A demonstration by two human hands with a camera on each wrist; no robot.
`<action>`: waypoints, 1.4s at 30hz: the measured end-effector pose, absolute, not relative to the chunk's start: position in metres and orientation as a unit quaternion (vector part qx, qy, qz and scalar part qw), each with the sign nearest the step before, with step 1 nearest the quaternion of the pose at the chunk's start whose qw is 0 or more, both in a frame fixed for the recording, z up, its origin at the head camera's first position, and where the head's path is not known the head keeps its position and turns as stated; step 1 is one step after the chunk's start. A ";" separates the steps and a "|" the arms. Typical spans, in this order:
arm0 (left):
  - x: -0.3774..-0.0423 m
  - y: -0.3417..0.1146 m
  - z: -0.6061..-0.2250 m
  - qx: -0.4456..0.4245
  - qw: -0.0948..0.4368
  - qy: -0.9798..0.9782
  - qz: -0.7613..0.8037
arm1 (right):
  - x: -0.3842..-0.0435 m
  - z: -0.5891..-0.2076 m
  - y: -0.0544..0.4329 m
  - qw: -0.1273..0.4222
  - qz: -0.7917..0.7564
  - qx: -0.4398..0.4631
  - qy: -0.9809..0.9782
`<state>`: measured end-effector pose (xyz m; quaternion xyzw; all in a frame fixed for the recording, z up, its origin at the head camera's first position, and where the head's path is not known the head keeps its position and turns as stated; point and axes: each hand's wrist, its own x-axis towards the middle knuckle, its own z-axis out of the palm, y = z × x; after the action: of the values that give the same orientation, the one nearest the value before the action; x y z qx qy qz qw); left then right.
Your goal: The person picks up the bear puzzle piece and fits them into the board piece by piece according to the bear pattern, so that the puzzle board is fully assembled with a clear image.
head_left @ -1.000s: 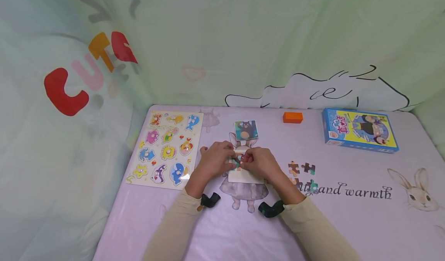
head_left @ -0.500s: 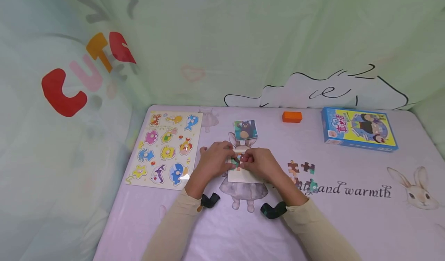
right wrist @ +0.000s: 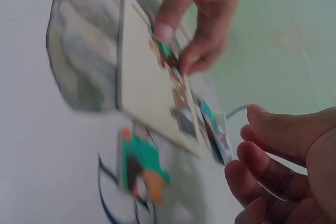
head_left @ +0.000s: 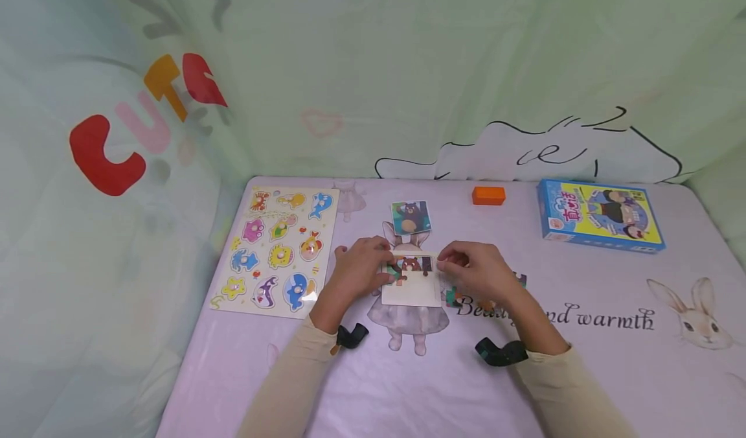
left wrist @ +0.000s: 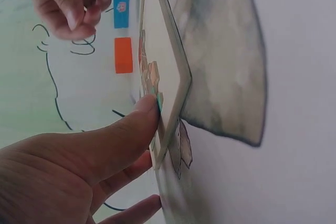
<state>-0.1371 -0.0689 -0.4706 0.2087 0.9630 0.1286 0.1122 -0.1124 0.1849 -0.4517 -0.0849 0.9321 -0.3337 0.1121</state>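
Note:
A small pale puzzle board (head_left: 411, 293) lies at the middle of the table, with jigsaw pieces showing a brown bear (head_left: 412, 264) fitted along its far edge. My left hand (head_left: 362, 267) grips the board's left side, thumb pressing on the pieces at the corner and fingers at the edge, as the left wrist view (left wrist: 121, 135) shows. Off the board's right side, my right hand (head_left: 480, 271) hovers with loosely bent fingers and nothing between them. Loose puzzle pieces, one of them green and orange (right wrist: 139, 163), lie right of the board, partly hidden beneath that hand.
Beyond the board lies a bear picture card (head_left: 411, 218). An animal peg puzzle (head_left: 247, 306) occupies the left of the table. At the back right are an orange block (head_left: 488, 196) and a blue and yellow box (head_left: 603, 216).
My right hand has let go of the piece at the board's far edge and moved right, uncovering the bear's face and a dark piece beside it. My left hand keeps its place.

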 end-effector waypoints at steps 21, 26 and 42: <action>-0.139 -0.069 -0.472 0.213 0.111 0.964 0.112 | -0.099 -0.459 0.272 0.110 -0.245 -0.040 0.962; -0.139 -0.069 -0.470 0.209 0.116 0.964 0.115 | -0.099 -0.462 0.276 0.127 -0.248 -0.040 0.960; -0.137 -0.069 -0.469 0.207 0.112 0.964 0.121 | -0.098 -0.465 0.274 0.133 -0.254 -0.047 0.957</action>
<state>-0.1373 -0.0686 -0.4695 0.2069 0.9643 0.1210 0.1125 -0.0980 0.2744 -0.4647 -0.0465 0.9570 -0.2536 0.1327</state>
